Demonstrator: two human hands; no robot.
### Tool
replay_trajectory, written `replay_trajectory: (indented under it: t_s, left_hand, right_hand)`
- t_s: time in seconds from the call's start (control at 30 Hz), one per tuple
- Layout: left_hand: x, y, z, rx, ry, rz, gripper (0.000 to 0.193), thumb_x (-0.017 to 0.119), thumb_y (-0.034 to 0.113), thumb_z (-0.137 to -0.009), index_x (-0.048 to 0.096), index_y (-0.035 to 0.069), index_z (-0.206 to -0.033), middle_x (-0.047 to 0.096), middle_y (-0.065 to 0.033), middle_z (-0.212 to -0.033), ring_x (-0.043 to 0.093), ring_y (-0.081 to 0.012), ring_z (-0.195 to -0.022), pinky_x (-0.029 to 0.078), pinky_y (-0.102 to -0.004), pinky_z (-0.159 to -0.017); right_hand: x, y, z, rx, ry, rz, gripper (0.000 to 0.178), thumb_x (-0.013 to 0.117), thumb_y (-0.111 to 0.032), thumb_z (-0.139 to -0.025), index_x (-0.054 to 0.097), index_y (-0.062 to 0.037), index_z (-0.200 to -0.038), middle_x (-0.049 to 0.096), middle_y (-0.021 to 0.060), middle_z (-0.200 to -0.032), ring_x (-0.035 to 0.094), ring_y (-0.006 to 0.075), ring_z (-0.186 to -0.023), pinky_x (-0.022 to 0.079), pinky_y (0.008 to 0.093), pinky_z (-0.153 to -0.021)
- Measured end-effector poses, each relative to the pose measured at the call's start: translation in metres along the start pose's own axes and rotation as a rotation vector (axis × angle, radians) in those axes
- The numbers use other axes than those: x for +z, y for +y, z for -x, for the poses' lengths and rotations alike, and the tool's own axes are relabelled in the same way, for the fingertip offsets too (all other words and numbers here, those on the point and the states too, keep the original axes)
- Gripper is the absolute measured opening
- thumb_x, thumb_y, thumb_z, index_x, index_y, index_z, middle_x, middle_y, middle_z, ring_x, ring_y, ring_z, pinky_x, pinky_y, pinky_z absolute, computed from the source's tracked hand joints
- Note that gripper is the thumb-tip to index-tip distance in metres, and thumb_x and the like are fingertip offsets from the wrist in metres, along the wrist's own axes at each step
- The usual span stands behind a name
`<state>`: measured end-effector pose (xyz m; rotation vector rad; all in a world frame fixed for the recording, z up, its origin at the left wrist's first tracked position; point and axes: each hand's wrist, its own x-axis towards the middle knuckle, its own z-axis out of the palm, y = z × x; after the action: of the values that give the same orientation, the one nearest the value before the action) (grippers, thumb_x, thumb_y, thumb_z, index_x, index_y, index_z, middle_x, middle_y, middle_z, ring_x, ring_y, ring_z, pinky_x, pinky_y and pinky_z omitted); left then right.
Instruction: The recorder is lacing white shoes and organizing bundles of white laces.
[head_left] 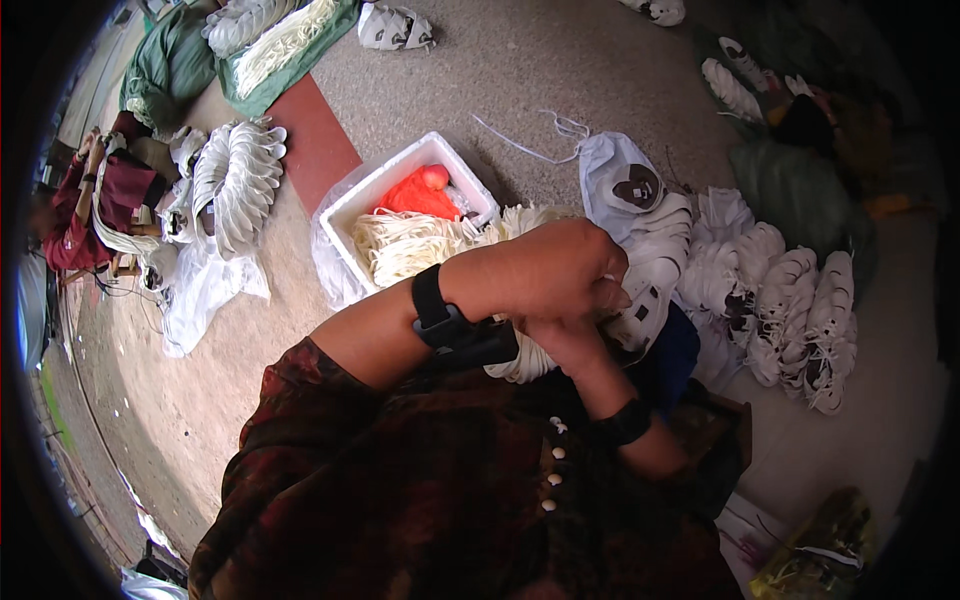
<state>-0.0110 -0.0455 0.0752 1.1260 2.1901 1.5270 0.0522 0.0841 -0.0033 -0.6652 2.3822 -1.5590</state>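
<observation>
left hand (545, 268) curled above right hand (568, 342), near white shoes (660, 275); what either grips, cannot tell

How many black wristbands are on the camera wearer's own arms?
2. One black band is at the wrist of the left hand, the other band at the wrist of the right hand. Any under the sleeves would be hidden.

Left forearm (374, 338), bare, angled up-right | left hand (545, 265), knuckles up, fingers curled inward | right forearm (655, 447), angled up-left | right hand (568, 342), partly hidden by left, grip unclear
</observation>
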Motion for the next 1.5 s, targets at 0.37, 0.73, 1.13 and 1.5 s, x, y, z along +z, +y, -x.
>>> replay_trajectory:
  t_s: [0.37, 0.73, 1.13, 1.5]
  left_hand:
    - [-0.013, -0.002, 0.012, 0.072, 0.658, -0.22, 0.017, 0.068, 0.008, -0.077, 0.061, 0.0, -0.09, 0.062, -0.0092, -0.081, 0.062, -0.0229, -0.071, 0.048, -0.0296, -0.066]
    - [0.011, -0.014, 0.077, -0.359, 0.351, 0.331, 0.012, 0.068, 0.002, -0.078, 0.063, -0.002, -0.088, 0.062, -0.0007, -0.075, 0.053, -0.0053, -0.067, 0.045, -0.0219, -0.061]
    - [0.024, -0.058, 0.097, -0.391, 0.147, 0.51, 0.018, 0.053, 0.01, -0.089, 0.06, 0.001, -0.104, 0.062, -0.0036, -0.085, 0.055, -0.008, -0.079, 0.045, -0.0236, -0.074]
    - [0.04, -0.097, 0.073, -0.092, 0.161, 0.091, 0.041, 0.053, 0.034, -0.088, 0.05, 0.01, -0.121, 0.052, -0.0061, -0.12, 0.048, -0.0199, -0.111, 0.037, -0.0333, -0.096]
  right_hand:
    - [-0.006, -0.003, 0.0, 0.491, 0.052, -1.234, 0.05, 0.055, -0.025, -0.088, 0.04, 0.0001, -0.128, 0.053, 0.009, -0.117, 0.053, 0.0172, -0.105, 0.042, 0.032, -0.092]
    - [-0.006, -0.013, -0.009, 0.422, 0.099, -1.319, 0.053, 0.04, -0.04, -0.095, 0.039, -0.0002, -0.13, 0.053, 0.0116, -0.12, 0.054, 0.0191, -0.106, 0.045, 0.0342, -0.091]
    - [-0.015, -0.017, -0.005, 0.364, 0.087, -1.281, 0.056, 0.042, -0.046, -0.092, 0.04, -0.0045, -0.131, 0.053, 0.0084, -0.122, 0.055, 0.0201, -0.108, 0.043, 0.0361, -0.093]
    - [0.002, -0.034, 0.003, 0.406, -0.006, -1.374, 0.046, 0.046, -0.039, -0.093, 0.044, -0.0079, -0.126, 0.055, 0.0061, -0.117, 0.056, 0.0168, -0.102, 0.046, 0.0348, -0.087]
